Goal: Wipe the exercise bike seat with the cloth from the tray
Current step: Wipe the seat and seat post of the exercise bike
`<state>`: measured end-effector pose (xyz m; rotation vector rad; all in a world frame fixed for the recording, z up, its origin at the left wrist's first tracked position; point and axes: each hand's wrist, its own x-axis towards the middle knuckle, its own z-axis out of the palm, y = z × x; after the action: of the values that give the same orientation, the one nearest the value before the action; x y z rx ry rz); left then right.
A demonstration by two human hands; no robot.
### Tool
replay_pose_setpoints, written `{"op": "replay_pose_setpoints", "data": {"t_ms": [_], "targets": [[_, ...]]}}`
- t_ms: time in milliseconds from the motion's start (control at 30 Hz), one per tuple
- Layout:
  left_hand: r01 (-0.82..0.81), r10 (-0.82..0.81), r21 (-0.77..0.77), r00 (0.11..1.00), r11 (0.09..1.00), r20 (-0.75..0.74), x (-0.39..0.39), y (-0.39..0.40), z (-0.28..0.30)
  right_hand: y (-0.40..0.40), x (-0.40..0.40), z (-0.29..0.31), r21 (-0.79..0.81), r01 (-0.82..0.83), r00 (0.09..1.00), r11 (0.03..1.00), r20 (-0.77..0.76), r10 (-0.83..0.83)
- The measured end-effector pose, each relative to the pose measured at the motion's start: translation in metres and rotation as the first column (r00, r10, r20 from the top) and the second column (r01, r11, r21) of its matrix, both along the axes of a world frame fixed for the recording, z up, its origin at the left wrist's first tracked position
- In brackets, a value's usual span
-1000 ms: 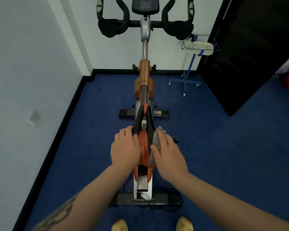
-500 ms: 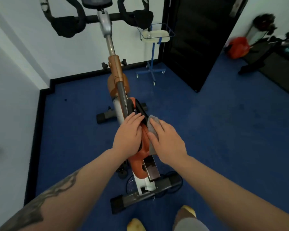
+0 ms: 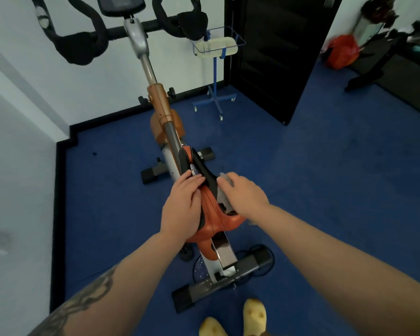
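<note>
Wiping in hand, judged mid-task: we catalogue the seat [image 3: 210,204], orange and black, at picture centre, its long axis running from the broad rear at 5 o'clock to the narrow black nose at 11 o'clock, so it points toward the handlebars [image 3: 83,48].

Item, left hand [image 3: 183,209]: laid flat along the seat's 9 o'clock flank, fingers [image 3: 192,178] extended and lightly curled over the nose, steadying rather than gripping.

Item, right hand [image 3: 243,194]: on the 3 o'clock flank, fingers pressed down on the cloth [image 3: 224,194], which lies grey and crumpled between palm and seat, touching both. This hand is the nearer to the cloth; it holds it by pressure, whether pinched we cannot tell.

Item, tray [image 3: 216,47]: pale, on a blue stand at 1 o'clock, well apart from the bike, against the wall.

Judgement: the coming stroke turns on the seat's axis; the cloth sits mid-length on the right side, so the stroke probably runs along that line, toward 11 or back toward 5 o'clock.
</note>
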<state>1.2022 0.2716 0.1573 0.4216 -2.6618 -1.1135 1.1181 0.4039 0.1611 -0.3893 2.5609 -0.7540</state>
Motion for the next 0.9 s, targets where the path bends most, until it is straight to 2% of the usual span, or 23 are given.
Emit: {"op": "replay_pose_setpoints", "data": {"t_ms": [100,233,333,433,600,733,833,900], "targets": [[-0.004,0.004,0.015,1.0,1.0,-0.001,-0.001,-0.002,-0.002,0.011,-0.002,-0.003,-0.091,0.005,0.998,0.996,0.067,0.002],[-0.01,0.01,-0.001,1.0,1.0,0.001,-0.001,-0.003,-0.003,0.034,0.018,-0.01,-0.147,0.1,0.98,0.984,0.185,-0.072],[-0.011,0.011,-0.01,1.0,1.0,0.005,-0.001,-0.003,-0.005,0.021,0.005,-0.01,-0.133,0.147,0.967,0.98,0.228,-0.114],[-0.002,0.003,-0.017,1.0,1.0,0.013,-0.001,-0.004,-0.005,0.007,-0.007,-0.009,-0.219,0.265,0.926,0.939,0.328,-0.184],[0.003,-0.002,-0.024,1.0,1.0,0.009,-0.003,-0.005,-0.004,0.017,0.034,-0.011,-0.285,0.59,0.764,0.756,0.5,-0.408],[0.02,-0.02,0.002,1.0,1.0,0.004,0.0,-0.005,-0.004,0.007,0.017,-0.009,-0.288,0.683,0.688,0.671,0.561,-0.46],[0.085,-0.084,0.059,0.996,0.995,-0.013,-0.001,-0.01,-0.008,-0.006,0.01,-0.011,-0.29,0.8,0.58,0.525,0.601,-0.551],[0.119,-0.119,0.084,0.993,0.989,-0.009,-0.003,-0.015,-0.008,-0.014,0.026,-0.016,-0.32,0.846,0.532,0.426,0.562,-0.633]]}}
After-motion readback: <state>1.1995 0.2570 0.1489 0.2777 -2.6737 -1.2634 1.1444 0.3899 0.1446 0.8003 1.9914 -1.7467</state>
